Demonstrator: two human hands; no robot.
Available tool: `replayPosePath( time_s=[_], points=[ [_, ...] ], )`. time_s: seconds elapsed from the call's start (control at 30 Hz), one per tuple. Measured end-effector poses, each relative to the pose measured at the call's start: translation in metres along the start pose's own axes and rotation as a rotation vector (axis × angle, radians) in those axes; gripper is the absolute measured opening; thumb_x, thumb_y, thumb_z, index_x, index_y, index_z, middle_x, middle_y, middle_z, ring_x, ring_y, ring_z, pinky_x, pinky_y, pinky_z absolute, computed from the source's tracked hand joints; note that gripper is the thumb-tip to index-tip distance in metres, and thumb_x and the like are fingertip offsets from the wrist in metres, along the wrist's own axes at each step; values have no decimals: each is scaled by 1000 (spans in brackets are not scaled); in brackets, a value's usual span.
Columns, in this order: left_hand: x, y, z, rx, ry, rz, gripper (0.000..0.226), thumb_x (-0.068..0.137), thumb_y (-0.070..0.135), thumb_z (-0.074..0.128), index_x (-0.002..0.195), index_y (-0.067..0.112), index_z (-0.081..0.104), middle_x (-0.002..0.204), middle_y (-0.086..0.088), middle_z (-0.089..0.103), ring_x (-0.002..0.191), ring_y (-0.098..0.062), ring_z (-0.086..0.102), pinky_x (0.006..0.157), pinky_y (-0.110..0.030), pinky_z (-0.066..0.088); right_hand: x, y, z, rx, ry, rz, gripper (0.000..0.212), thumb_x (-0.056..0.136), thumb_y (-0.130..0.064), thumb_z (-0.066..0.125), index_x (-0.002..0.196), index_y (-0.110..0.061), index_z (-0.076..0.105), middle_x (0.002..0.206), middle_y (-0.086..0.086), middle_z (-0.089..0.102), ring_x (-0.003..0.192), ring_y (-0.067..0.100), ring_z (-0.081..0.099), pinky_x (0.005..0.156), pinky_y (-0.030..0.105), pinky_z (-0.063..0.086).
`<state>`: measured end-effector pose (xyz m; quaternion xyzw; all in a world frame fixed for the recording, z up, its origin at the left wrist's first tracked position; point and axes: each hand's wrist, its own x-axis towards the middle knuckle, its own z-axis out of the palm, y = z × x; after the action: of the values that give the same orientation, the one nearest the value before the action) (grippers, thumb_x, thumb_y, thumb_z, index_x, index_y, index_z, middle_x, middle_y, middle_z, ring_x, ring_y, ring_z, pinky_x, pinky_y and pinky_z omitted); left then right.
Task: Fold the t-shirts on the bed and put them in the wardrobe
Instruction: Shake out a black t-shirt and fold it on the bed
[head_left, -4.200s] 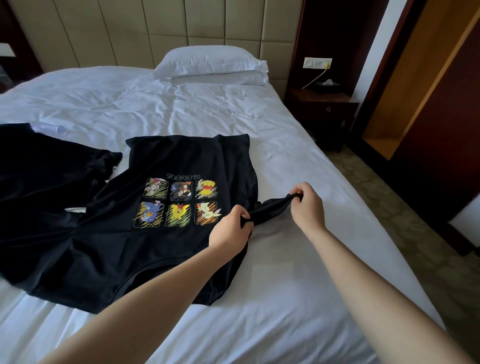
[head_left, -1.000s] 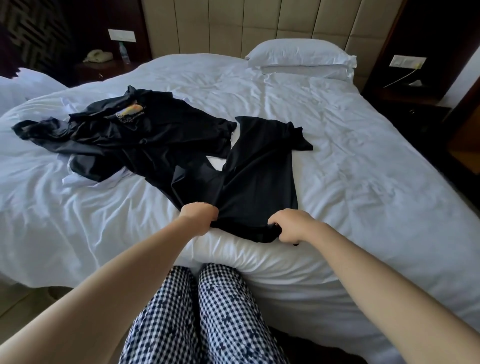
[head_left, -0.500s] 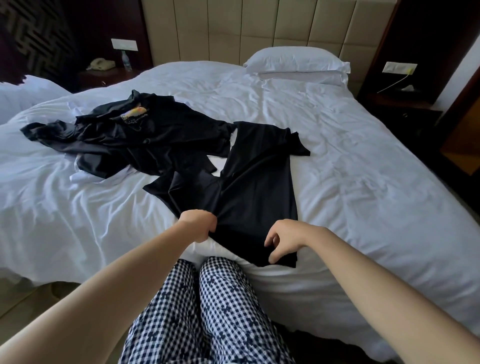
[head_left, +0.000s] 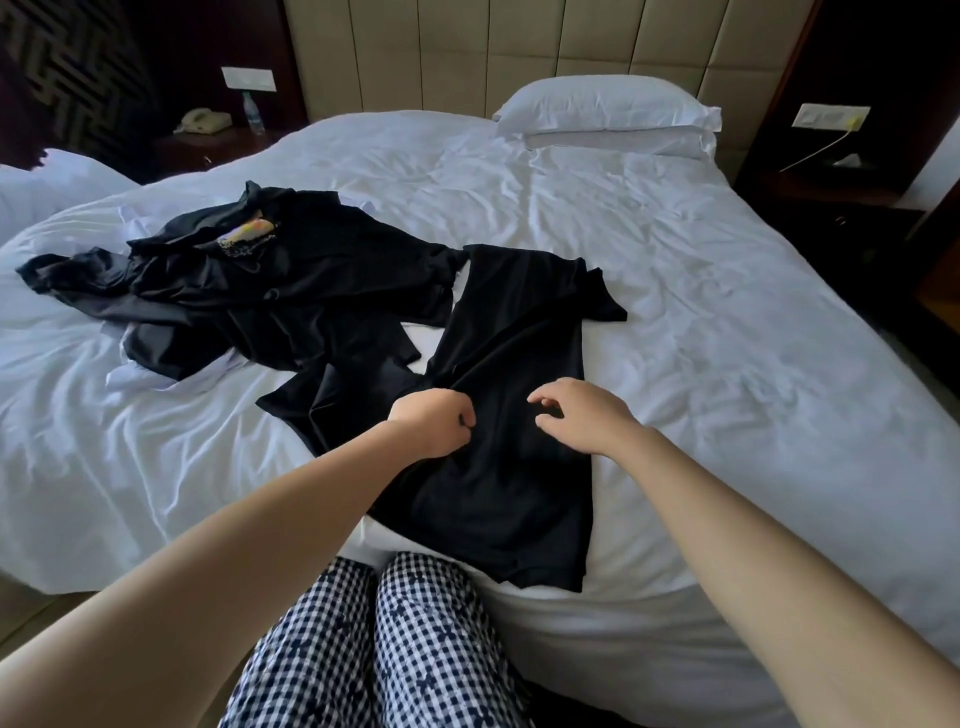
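Currently, a black t-shirt (head_left: 509, 467) lies as a long, narrow strip on the white bed (head_left: 727, 338), its hem at the near edge. The left hand (head_left: 431, 423) pinches bunched fabric at the shirt's left side. The right hand (head_left: 576, 415) hovers just above it, fingers loosely spread, holding nothing. A heap of dark t-shirts (head_left: 270, 296) lies to the left. Folding looks midway; the next move probably calls for tucking in the left flap, then doubling the strip.

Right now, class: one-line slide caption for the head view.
Left hand pinches a part-folded black t-shirt on the white bed, right hand open over it, black t-shirt heap alongside.
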<state>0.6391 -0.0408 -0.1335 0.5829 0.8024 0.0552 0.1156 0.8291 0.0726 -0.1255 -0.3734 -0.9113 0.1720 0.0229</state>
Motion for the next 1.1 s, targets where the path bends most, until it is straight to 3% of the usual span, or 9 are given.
replayPosePath(
  time_s=[0.2, 0.37, 0.53, 0.8, 0.97, 1.1],
  points=[
    [68, 26, -14, -30, 74, 67, 29, 90, 28, 53, 117, 33, 62, 115, 9, 58, 101, -15, 59, 74, -27, 43, 60, 43, -21, 4, 92, 36, 36, 94, -30, 51, 130, -30, 55, 136, -9, 50, 112, 13, 54, 75, 26, 40],
    [132, 35, -14, -48, 114, 116, 30, 92, 29, 54, 120, 31, 61, 121, 8, 57, 105, -15, 59, 79, -28, 46, 115, 82, -37, 8, 143, 81, 38, 94, -25, 49, 132, -28, 55, 137, -8, 49, 120, 14, 49, 76, 27, 37],
    [201, 40, -8, -67, 209, 151, 32, 96, 30, 50, 127, 31, 59, 127, 9, 54, 119, -13, 51, 85, -28, 45, 173, 124, -40, 9, 206, 112, 39, 96, -22, 47, 134, -26, 53, 137, -6, 51, 119, 16, 50, 77, 30, 46],
    [276, 39, 20, -18, 284, 246, 32, 101, 24, 46, 127, 31, 62, 127, 12, 58, 115, -14, 52, 84, -31, 49, 241, 171, -18, -82, 156, 118, 48, 97, -12, 41, 141, -30, 49, 147, -7, 45, 137, 17, 34, 101, 34, 41],
    [292, 36, 25, -13, 310, 213, 35, 98, 32, 51, 132, 32, 56, 126, 12, 61, 116, -14, 54, 86, -28, 47, 265, 182, -11, -196, 293, 112, 45, 92, -8, 45, 129, -27, 62, 125, -6, 63, 119, 20, 50, 83, 31, 45],
    [298, 37, 21, -59, 320, 162, 34, 93, 41, 56, 126, 33, 58, 120, 12, 63, 115, -11, 56, 86, -30, 48, 281, 181, -28, -247, 437, 120, 36, 90, -7, 51, 117, -22, 70, 106, -2, 66, 104, 24, 54, 63, 29, 36]
  ],
)
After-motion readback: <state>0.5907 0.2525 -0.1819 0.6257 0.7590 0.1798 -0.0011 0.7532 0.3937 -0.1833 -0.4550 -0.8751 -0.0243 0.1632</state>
